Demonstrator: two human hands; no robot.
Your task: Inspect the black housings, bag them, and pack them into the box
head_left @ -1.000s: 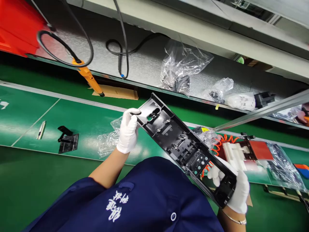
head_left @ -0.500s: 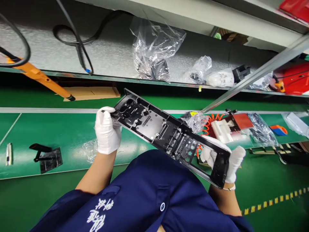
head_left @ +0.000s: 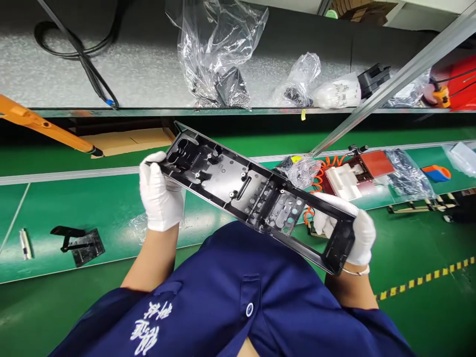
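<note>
I hold a long black plastic panel (head_left: 238, 186) in both white-gloved hands, above the green belt (head_left: 92, 198) and my blue smock. Its ribbed inner side with screw posts and cut-outs faces me. My left hand (head_left: 159, 196) is closed on the upper left end. My right hand (head_left: 353, 230) is closed round the lower right end, fingers showing through the rectangular opening there. The panel slopes down from left to right.
On the belt lie a small black bracket (head_left: 80, 243), a metal pin (head_left: 25, 243), a clear bag (head_left: 139, 228), a red-and-white fixture (head_left: 353, 176) with an orange coiled hose. A hanging orange screwdriver (head_left: 44, 126) is at left. Plastic bags (head_left: 215, 54) sit on the grey shelf.
The view has swung right and down. The panel has tilted flatter and shifted a little left in my hands; both grips are unchanged.
</note>
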